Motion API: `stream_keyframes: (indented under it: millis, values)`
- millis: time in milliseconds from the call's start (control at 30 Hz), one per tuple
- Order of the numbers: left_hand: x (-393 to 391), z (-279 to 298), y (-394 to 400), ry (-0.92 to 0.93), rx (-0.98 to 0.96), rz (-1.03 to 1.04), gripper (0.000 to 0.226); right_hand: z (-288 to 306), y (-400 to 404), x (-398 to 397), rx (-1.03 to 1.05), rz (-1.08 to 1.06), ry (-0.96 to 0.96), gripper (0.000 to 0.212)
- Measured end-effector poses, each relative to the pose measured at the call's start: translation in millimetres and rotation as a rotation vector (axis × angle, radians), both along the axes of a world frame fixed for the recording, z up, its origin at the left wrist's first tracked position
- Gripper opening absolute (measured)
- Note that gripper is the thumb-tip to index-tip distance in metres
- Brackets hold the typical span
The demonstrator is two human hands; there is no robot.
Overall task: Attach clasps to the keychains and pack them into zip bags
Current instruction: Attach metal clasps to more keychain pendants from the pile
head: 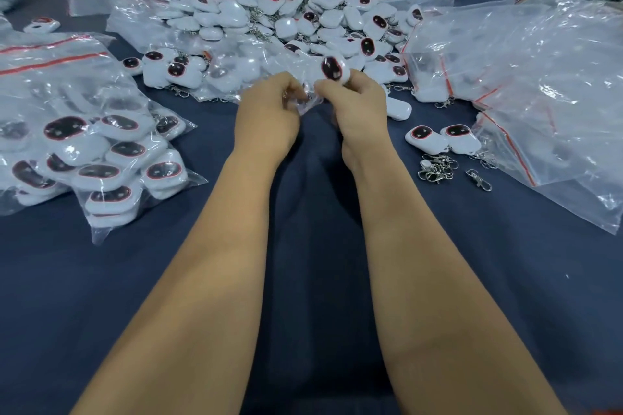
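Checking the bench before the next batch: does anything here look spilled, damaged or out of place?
Nothing looks damaged. The loose clasps lie in a small tangle on the cloth near the right hand, with one clasp apart from the heap. The keychain pile sprawls over open bags, unsorted rather than spilled.

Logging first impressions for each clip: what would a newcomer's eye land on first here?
Both hands meet at the centre: the right hand holds up a white keychain with a dark oval face, while the left hand pinches something small and blurred beside it. Behind them sprawls a big heap of keychains, with packed zip bags at left and loose metal clasps at right.
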State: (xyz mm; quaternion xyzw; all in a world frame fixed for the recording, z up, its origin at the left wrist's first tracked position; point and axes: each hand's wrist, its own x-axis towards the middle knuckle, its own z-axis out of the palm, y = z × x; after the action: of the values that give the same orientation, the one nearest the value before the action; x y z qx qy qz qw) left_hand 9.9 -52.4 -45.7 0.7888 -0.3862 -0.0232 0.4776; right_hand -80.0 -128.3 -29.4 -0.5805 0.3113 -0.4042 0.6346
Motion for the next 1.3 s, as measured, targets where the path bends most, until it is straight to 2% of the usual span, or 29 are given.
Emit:
stream_keyframes:
  millis: [100, 167, 267, 400, 467, 600, 767, 833, 900, 1133, 1233, 1300]
  values:
    - [1.6, -1.3, 0.8, 0.019, 0.022, -0.029, 0.035, 2.0, 0.9, -0.9, 0.061, 0.054, -0.117, 0.018]
    - [1.8, -0.8, 0.2, 0.033, 0.04, -0.047, 0.039, 2.1, -0.3, -0.8, 0.131, 0.099, -0.173, 0.024]
    - [-2.3, 0.9, -2.4, 0.066, 0.009, 0.008, 0.04, -1.0, 0.4, 3.3, 0.054, 0.122, -0.031, 0.019]
    - [-9.0, 0.1, -7.7, 0.078, -0.039, 0.1, 0.024, -8.8, 3.2, 10.8, -0.151, 0.112, 0.179, 0.011]
    - [-9.6, 0.9, -7.3, 0.124, -0.086, 0.085, 0.026, -10.8, 2.3, 12.5, -0.195, 0.113, 0.206, 0.012]
    - [-11.5, 8.1, -1.8, 0.335, -0.23, 0.049, 0.038, -13.1, 2.0, 12.2, -0.178, 0.103, 0.219, 0.025]
    - [-13.5, 15.4, 3.9, 0.504, -0.282, -0.01, 0.038, -11.1, 1.5, 9.4, -0.13, 0.124, 0.186, 0.021]
    - [-12.3, 17.0, 3.5, 0.543, -0.28, -0.013, 0.032, -10.7, 1.8, 9.0, -0.126, 0.122, 0.201, 0.022]
    - [-12.0, 17.2, 2.5, 0.56, -0.279, -0.017, 0.02, -10.3, 2.2, 8.9, -0.137, 0.12, 0.215, 0.022]
    - [-10.4, 16.3, 2.5, 0.55, -0.266, -0.047, 0.023, -6.3, 3.6, 6.3, -0.135, 0.135, 0.202, 0.021]
    - [-11.9, 16.6, 2.5, 0.528, -0.241, -0.033, 0.018, -2.6, 4.1, 5.0, -0.103, 0.142, 0.201, 0.007]
    - [-12.7, 17.0, 2.9, 0.524, -0.236, -0.028, 0.017, -1.7, 3.7, 4.3, -0.066, 0.128, 0.173, 0.016]
